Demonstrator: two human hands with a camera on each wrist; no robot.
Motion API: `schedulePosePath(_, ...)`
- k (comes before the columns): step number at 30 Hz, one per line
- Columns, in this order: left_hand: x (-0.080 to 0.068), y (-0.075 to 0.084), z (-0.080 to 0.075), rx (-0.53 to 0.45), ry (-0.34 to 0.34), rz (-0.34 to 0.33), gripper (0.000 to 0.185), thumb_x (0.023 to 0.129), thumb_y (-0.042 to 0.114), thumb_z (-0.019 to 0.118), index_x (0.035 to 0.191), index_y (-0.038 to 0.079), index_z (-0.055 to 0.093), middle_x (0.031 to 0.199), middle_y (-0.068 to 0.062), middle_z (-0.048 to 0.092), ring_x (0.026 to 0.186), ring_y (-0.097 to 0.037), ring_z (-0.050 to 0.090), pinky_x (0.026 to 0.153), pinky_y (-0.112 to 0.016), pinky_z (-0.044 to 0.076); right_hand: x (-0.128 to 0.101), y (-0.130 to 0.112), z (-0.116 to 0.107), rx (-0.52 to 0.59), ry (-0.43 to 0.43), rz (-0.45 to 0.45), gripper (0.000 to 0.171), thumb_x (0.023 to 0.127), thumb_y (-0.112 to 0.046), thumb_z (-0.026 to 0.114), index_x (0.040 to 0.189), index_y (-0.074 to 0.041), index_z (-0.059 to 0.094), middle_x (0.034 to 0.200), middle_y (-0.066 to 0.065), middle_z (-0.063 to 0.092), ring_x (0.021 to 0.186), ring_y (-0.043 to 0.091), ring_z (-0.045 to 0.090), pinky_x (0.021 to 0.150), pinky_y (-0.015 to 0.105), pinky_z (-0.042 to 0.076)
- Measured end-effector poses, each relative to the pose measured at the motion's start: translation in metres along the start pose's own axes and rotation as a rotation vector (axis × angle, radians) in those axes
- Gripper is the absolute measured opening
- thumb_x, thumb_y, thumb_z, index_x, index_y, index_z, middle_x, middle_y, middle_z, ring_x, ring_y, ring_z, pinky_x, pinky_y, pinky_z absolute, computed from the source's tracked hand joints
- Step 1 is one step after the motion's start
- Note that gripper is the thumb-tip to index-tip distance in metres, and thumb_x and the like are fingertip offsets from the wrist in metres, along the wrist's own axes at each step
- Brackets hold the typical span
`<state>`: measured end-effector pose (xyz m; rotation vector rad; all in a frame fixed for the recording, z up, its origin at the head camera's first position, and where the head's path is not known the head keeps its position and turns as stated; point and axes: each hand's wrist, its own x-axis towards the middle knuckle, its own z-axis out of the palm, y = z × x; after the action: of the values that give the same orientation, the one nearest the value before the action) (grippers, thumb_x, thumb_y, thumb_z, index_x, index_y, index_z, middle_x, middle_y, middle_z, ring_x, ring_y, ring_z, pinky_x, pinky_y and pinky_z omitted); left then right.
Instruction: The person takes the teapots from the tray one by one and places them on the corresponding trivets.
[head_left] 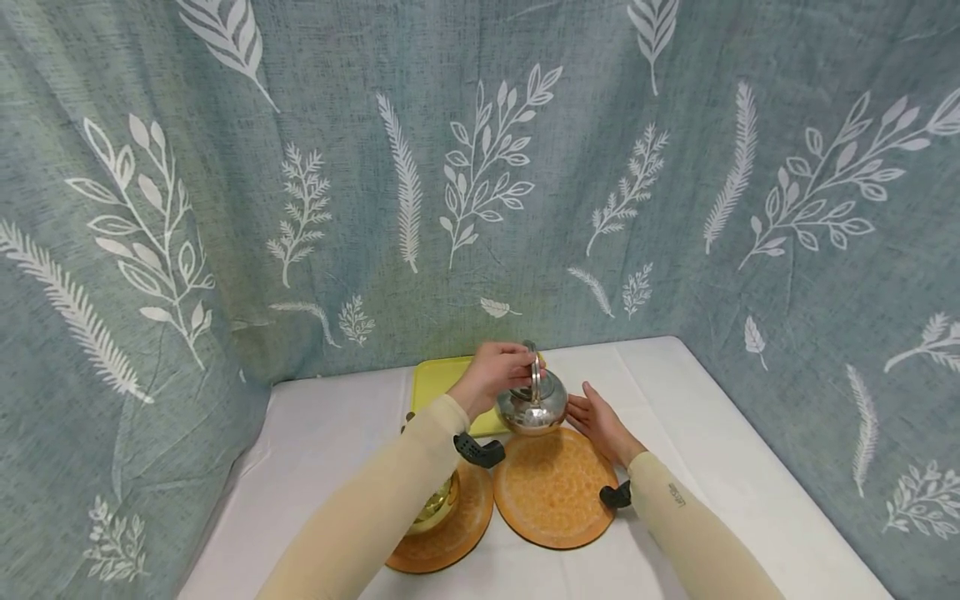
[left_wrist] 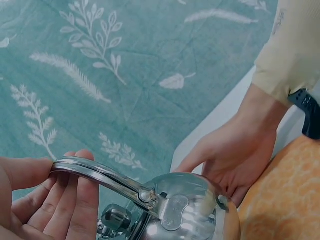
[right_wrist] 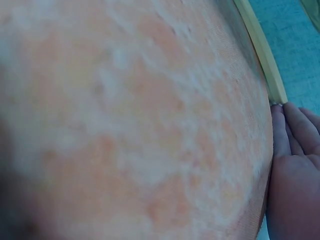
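currently left hand [head_left: 497, 371] grips the arched handle [left_wrist: 102, 176] of a steel kettle [head_left: 533, 404], fingers curled round the handle from above, kettle body hanging just below the fingertips. kettle sits at the far edge of an orange round mat [head_left: 554, 487], touching or just over it, cannot tell which. right hand [head_left: 602, 425] is just right of the kettle, fingers straight and together, palm facing the kettle's side, holding nothing; contact with the steel unclear. right wrist view is mostly a blur of orange mat, with fingers [right_wrist: 292, 145] lying along its edge. near the left forearm a second orange mat [head_left: 450, 533] carries a gold bowl [head_left: 437, 508]. yellow tray [head_left: 442, 379] lies behind the left hand on a white table [head_left: 735, 467].
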<state>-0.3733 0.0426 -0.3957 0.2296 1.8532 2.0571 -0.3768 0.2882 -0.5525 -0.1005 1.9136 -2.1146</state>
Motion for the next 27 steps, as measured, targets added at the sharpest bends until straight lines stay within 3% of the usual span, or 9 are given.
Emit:
schedulePosePath(9,-0.016,-0.006,0.011,0.01,-0.036,0.011,0.012,0.109,0.006,0.068,0.114,-0.004,0.072,0.106,-0.013,0.08,0.089,-0.016,0.077,0.09,-0.037,0.064,0.002,0.003,-0.002,-0.006,0.001,-0.003,0.095,0.115,-0.065,0.017,0.166,0.016,0.017,0.17,0.036,0.023,0.162,0.044,0.019,0.132,0.052,0.018)
schedulePosePath(15,-0.024,-0.016,0.015,0.049,-0.068,0.021,0.014,0.108,0.007,0.069,0.116,-0.004,0.073,0.106,-0.009,0.078,0.088,-0.015,0.075,0.088,-0.035,0.064,0.004,0.003,-0.005,0.013,-0.018,0.008,0.095,0.115,-0.066,0.018,0.167,0.014,0.018,0.172,0.033,0.022,0.163,0.042,0.018,0.132,0.052,0.016)
schedulePosePath(27,-0.034,-0.035,0.029,0.019,-0.103,0.046,0.018,0.109,0.006,0.068,0.122,-0.007,0.07,0.109,-0.011,0.075,0.097,-0.018,0.076,0.095,-0.039,0.063,0.0,0.004,-0.003,0.015,-0.004,0.019,0.095,0.113,-0.07,0.021,0.167,0.008,0.027,0.175,0.026,0.023,0.161,0.045,0.02,0.131,0.06,0.017)
